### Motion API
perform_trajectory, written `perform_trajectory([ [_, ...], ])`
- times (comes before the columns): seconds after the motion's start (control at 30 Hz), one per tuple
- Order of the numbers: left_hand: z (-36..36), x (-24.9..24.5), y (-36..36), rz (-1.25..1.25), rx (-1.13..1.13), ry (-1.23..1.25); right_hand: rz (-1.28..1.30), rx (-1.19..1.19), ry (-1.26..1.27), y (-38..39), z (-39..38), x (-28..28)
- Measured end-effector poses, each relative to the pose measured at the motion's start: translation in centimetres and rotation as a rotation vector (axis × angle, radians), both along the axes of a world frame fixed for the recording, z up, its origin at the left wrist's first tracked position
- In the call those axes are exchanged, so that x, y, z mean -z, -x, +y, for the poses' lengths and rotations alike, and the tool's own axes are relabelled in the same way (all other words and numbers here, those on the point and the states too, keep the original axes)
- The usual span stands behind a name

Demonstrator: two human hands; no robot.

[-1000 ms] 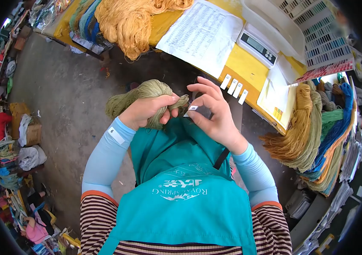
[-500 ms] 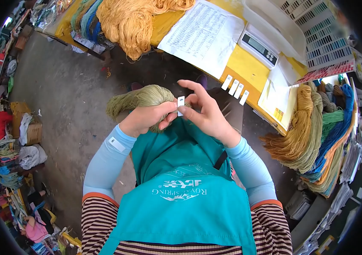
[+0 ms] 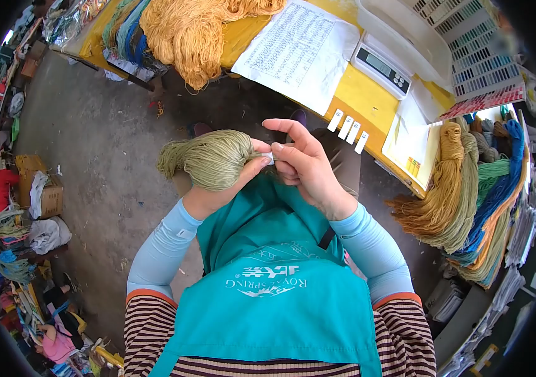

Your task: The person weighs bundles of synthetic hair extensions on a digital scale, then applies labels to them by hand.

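An olive-green hank of thread (image 3: pixel 219 160) lies across my left hand (image 3: pixel 231 188), its loose end hanging off to the left. My left thumb and fingers are closed around the narrow end of the hank. At that end sits a small white label (image 3: pixel 270 158), partly covered by fingers. My right hand (image 3: pixel 309 166) pinches the label between thumb and fingers, while its index finger is raised and curved. What is printed on the label cannot be read now. On my left blue sleeve there is another small white label (image 3: pixel 183 234).
Ahead, the yellow table (image 3: pixel 368 103) bears a printed sheet (image 3: pixel 296 53), a digital scale (image 3: pixel 381 66), several white labels (image 3: pixel 348 129) along its edge and orange thread (image 3: pixel 183 38). Colored hanks (image 3: pixel 450 188) hang at right. A cardboard box (image 3: pixel 44 191) stands at left.
My left hand has rolled over, bringing the hank on top and hiding more of the fingers. The white label has turned from face-up to partly covered. My right fingers have closed in on it.
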State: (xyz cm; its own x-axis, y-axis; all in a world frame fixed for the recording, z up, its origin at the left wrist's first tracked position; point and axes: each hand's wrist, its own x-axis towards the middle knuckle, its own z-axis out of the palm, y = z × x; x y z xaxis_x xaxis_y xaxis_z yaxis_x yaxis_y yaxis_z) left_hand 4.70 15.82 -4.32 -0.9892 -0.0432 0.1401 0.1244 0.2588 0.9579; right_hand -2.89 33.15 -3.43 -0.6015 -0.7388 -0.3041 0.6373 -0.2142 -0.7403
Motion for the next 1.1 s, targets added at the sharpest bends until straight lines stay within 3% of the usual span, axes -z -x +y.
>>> perform_trajectory([
  [0.13,-0.5,-1.3,-0.2,-0.318,0.035,-0.147,0.233,-0.073,-0.082,0.5,0.6,-0.5],
  [0.27,-1.7,-2.1,0.3,-0.626,0.176,-0.332,0.195,-0.248,-0.016,1.1,1.5,-0.9],
  [0.33,-2.2,-1.7,0.5,-0.637,0.237,-0.365,0.245,-0.253,0.003,0.8,1.4,-0.8],
  [0.5,-2.7,-0.3,0.5,-0.775,0.447,-0.719,0.418,-0.362,0.01,0.8,2.3,-0.4],
  [0.67,-2.0,-1.3,0.4,-0.711,0.401,-0.637,0.638,-0.214,-0.044,-0.4,1.7,0.5],
  [0.77,-0.6,-1.5,-0.2,-0.521,0.261,-0.532,0.117,0.107,0.05,-1.4,0.6,0.3],
  [0.9,0.2,-1.6,-0.9,-0.332,0.121,-0.375,0.061,0.149,-0.035,-1.6,0.2,0.9],
  [0.97,0.7,-2.1,-1.2,-0.307,0.048,-0.367,0.388,0.311,-0.106,-2.3,-1.0,0.3],
  [1.1,0.6,-2.1,-1.1,-0.349,-0.011,-0.41,0.787,0.246,-0.296,-2.6,0.3,1.0],
])
